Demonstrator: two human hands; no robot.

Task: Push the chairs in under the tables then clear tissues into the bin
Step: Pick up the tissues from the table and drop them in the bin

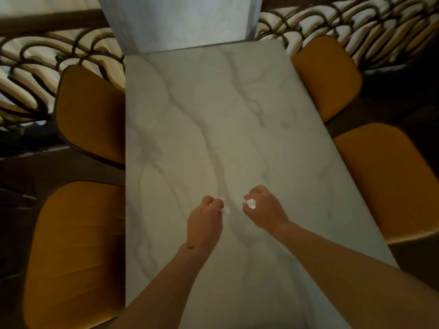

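Both hands sit close together over the near middle of the marble counter [237, 115]. The left hand [205, 224] has its grip pinched on a small tissue [225, 208], mostly hidden by fingers. The right hand [264, 210] is curled around another tissue wad [250, 203]. Four orange chairs at 8 [73, 252], 10 [92, 110], 1 [325, 77] and 3 o'clock [389, 181], seats partly tucked under the counter edge.
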